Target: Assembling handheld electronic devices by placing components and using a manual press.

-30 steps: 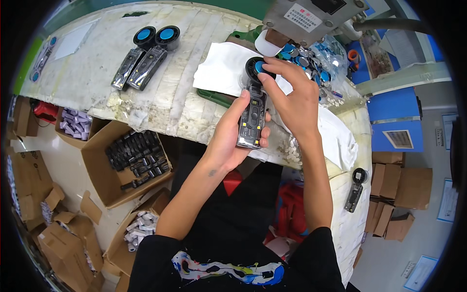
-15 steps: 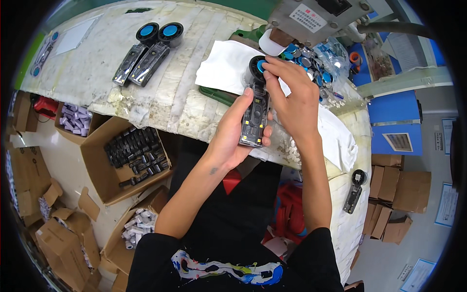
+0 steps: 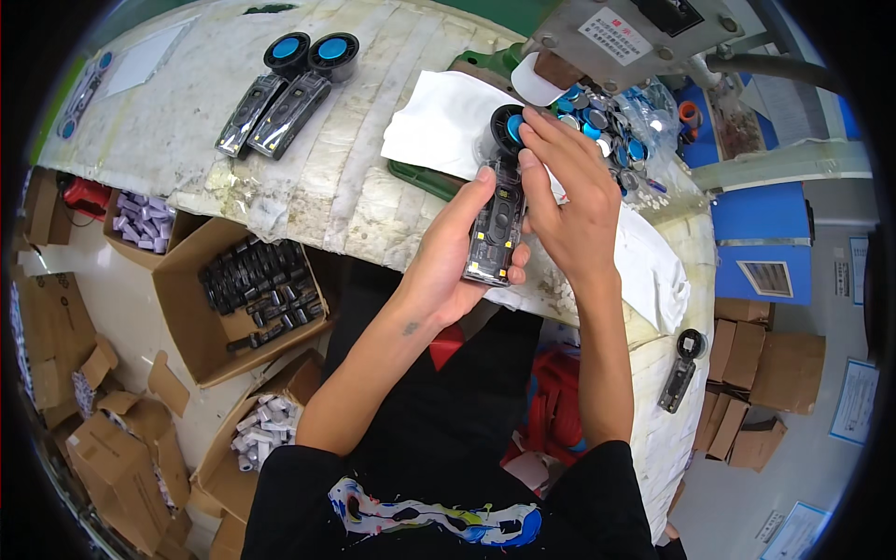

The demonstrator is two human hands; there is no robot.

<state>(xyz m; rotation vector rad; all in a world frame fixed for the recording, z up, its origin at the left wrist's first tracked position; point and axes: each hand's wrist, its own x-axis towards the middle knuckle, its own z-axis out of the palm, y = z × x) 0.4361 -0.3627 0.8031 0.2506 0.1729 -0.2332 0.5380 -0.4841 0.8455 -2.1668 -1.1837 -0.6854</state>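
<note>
My left hand (image 3: pixel 453 257) is closed round the clear dark handle of a small handheld fan (image 3: pixel 497 219), its thumb along the handle's side. The fan stands tilted, its round black head away from me. A shiny blue disc (image 3: pixel 514 129) sits in the middle of that head. My right hand (image 3: pixel 579 191) has its fingertips and thumb against the disc and the head's right side, partly covering them. Beneath and beyond the fan lies a white cloth (image 3: pixel 434 121). Loose blue and silver discs (image 3: pixel 593 117) are heaped beyond my right hand.
Two similar fans (image 3: pixel 289 107) lie at the left of the worktable (image 3: pixel 350 201), another fan (image 3: pixel 681 371) at the right. A metal press (image 3: pixel 621 37) overhangs the back. Below left stand a carton of black parts (image 3: pixel 177 317) and a carton of white parts (image 3: pixel 219 481).
My right hand's fingers have straightened and now lie more over the disc's right edge. Both hands and the fan have shifted slightly in view.
</note>
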